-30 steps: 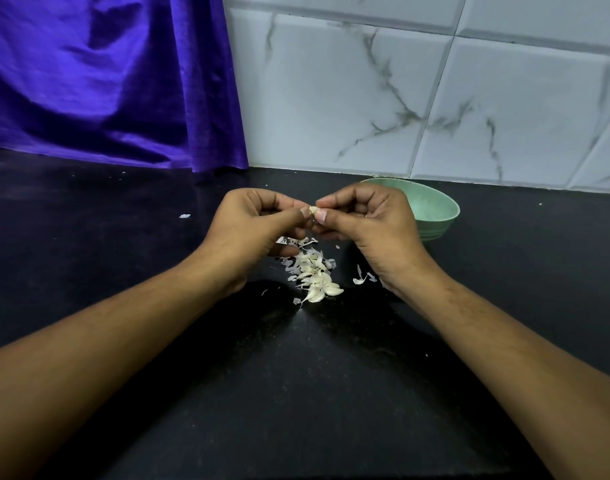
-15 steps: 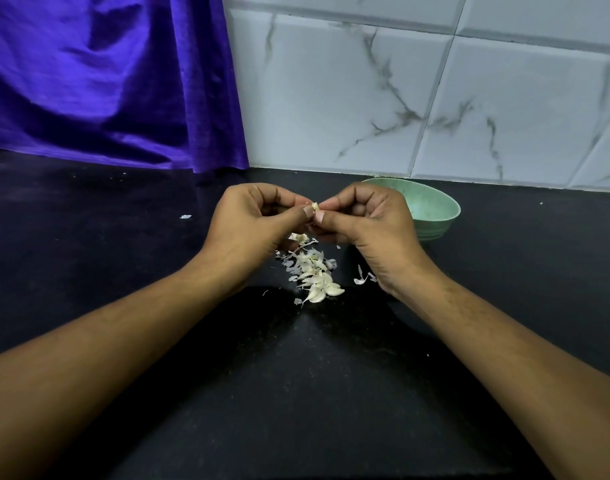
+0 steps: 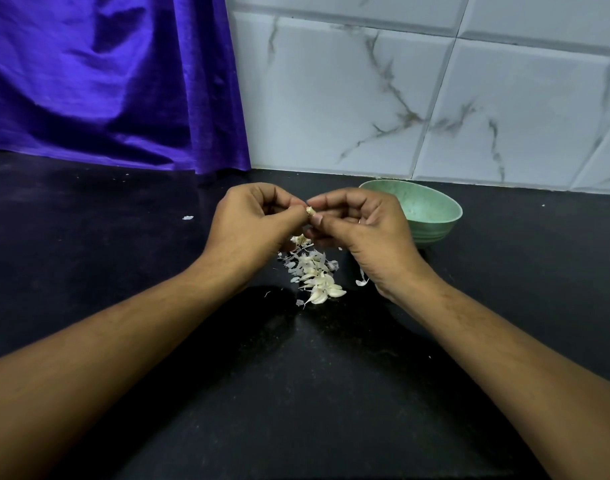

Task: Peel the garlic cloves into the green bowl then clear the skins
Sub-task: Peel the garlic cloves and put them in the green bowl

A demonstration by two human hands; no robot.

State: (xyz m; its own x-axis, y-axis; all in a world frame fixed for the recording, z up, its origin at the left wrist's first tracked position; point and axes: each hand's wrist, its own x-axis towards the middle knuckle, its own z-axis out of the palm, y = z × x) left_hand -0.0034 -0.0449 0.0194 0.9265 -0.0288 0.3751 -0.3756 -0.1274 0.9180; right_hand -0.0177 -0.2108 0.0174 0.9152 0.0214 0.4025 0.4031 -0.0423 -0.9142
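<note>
Little has shifted in the last second: our left hand [image 3: 248,220] and right hand [image 3: 362,230] stay together just left of the green bowl [image 3: 445,216], both pinching one garlic clove [image 3: 310,212] between thumb and fingertips. The right thumb has slid slightly lower, baring more of the clove's tip. The heap of garlic and loose skins [image 3: 315,275] lies unchanged on the bench [image 3: 296,393], left of the bowl and nearer us. We judge this clove still mid-peel, not yet ready for the bowl.
</note>
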